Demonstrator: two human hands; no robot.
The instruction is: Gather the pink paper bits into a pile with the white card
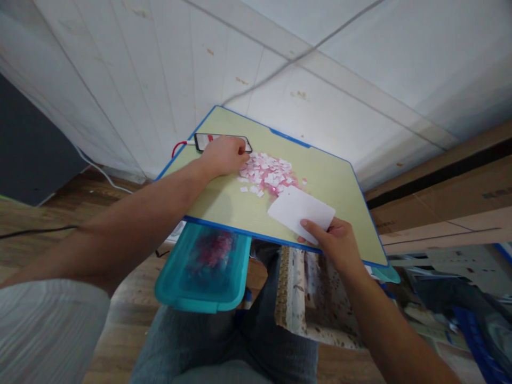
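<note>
My right hand (340, 240) grips a white card (300, 210) by its lower right corner, thumb on top, with the card tilted over the near side of the board. A heap of small white and pink pieces (268, 172) lies just beyond the card. At the heap's left edge is my left hand (224, 156), fingers curled together; whatever they may hold is hidden. Partly behind that hand, a phone (202, 141) lies on the board. All of this rests on a pale yellow-green board (328, 178) with a blue rim.
Under the board's near edge, a teal bin (200, 304) holds pink material. To its right sits a lined woven basket (285, 298). Cardboard boxes (440, 202) stand at the right. A white wall (160, 69) with a grey cable (286, 65) rises behind the board.
</note>
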